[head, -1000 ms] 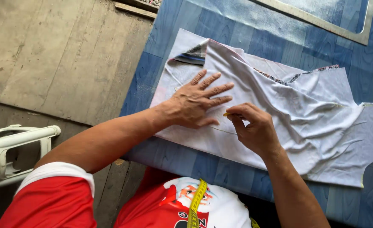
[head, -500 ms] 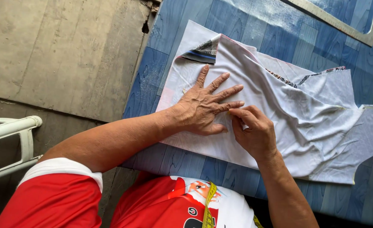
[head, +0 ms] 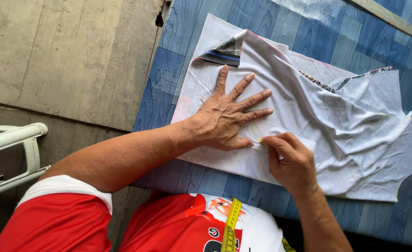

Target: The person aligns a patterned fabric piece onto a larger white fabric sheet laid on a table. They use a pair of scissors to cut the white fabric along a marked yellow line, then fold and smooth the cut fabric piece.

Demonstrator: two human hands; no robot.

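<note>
A white cloth (head: 336,121), rumpled and folded, lies on a blue wood-grain table (head: 308,28). A patterned edge of the cloth shows at its top fold. My left hand (head: 229,116) lies flat on the cloth with fingers spread, pressing it down. My right hand (head: 290,161) sits just right of it, fingers pinched on a small yellowish piece of chalk (head: 257,140) whose tip touches the cloth beside my left thumb. A faint yellow mark shows on the cloth near that tip.
A yellow tape measure (head: 229,224) hangs over my red and white shirt. A long ruler (head: 392,18) lies at the table's top right. A white plastic chair (head: 10,149) stands at the left on the concrete floor (head: 66,60).
My left hand has slid slightly along the cloth and stays flat. My right hand has moved nearer my body with the chalk. The view has shifted, so the table sits further right.
</note>
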